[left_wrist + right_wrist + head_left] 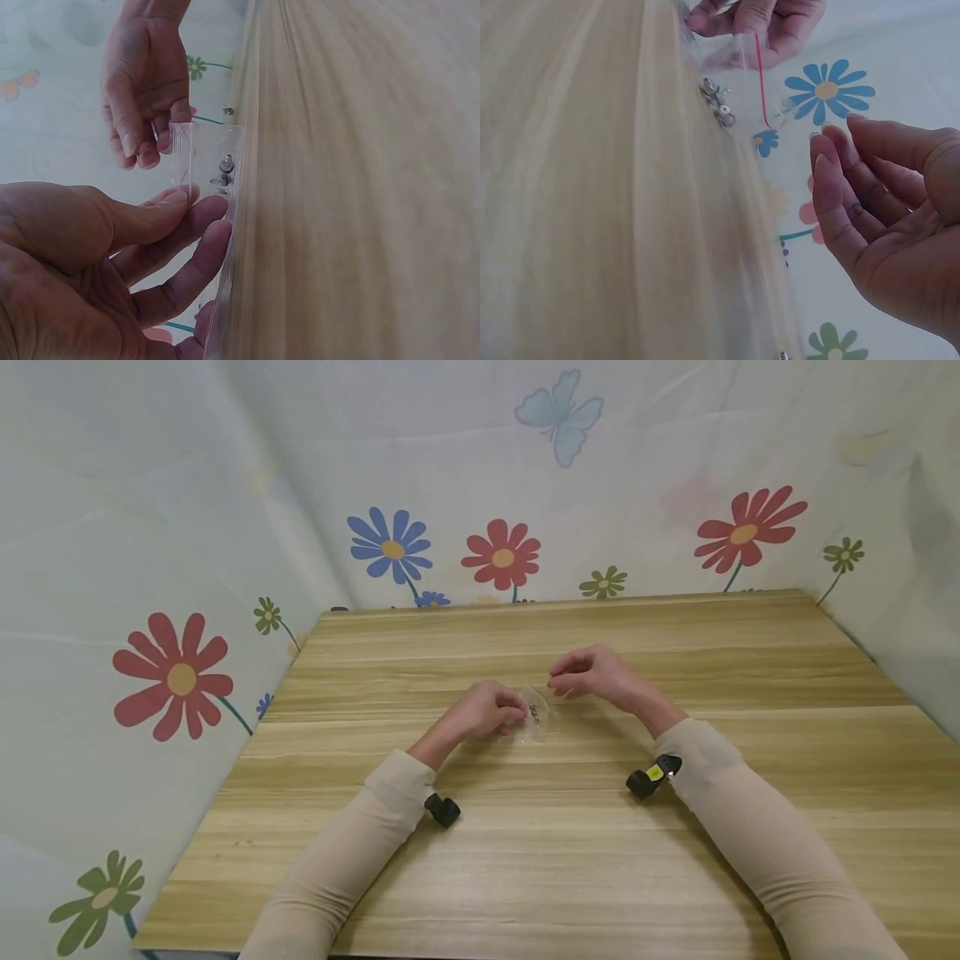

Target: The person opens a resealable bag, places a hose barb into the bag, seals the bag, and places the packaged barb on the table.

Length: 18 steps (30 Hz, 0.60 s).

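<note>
A small clear zip bag (534,714) with a red line along its mouth is at the middle of the table. Several small shiny metal pieces, like screws or studs (718,105), lie inside it. My left hand (489,710) pinches the bag's edge between thumb and fingers, as the left wrist view shows. Just right of the bag's mouth, my right hand (596,678) hovers with its fingers loosely bent. In the right wrist view a gap shows between thumb and fingers, and nothing is seen in it.
The wood-grain table (525,860) spreads around both hands. One small metal piece (228,111) appears beyond the bag in the left wrist view. A pale cloth with printed flowers (502,557) hangs behind and at the sides. Each sleeve carries a black wrist camera (442,810).
</note>
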Each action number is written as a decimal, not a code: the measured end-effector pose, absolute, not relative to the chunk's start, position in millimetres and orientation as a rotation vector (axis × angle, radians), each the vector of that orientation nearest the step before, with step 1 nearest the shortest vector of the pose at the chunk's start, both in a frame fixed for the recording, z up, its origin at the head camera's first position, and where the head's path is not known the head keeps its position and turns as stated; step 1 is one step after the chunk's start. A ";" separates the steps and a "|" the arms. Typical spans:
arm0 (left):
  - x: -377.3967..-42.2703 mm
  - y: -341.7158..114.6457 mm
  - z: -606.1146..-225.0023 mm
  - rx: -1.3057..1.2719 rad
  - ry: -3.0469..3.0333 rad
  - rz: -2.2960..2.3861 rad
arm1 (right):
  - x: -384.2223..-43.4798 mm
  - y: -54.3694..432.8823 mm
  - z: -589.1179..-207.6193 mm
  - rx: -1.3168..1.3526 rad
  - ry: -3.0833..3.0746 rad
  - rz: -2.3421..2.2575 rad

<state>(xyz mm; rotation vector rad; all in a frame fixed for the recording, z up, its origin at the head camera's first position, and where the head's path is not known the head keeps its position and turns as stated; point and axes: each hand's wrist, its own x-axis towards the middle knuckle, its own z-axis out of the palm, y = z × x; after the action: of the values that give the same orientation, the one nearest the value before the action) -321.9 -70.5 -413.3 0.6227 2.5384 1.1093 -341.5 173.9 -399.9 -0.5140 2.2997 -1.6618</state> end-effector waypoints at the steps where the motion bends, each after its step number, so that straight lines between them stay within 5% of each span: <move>1: -321.9 -70.4 -413.4 0.627 2.537 1.108 | -342.0 176.4 -399.3 -0.513 2.305 -1.657; 18: -319.3 -68.8 -411.4 0.617 2.540 1.102 | -349.3 243.6 -397.9 -0.349 2.485 -1.502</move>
<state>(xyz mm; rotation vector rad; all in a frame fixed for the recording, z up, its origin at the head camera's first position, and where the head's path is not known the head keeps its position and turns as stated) -319.3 -68.8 -411.4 0.6172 2.5402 1.1022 -349.3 243.6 -397.9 -0.3490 2.4849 -1.5025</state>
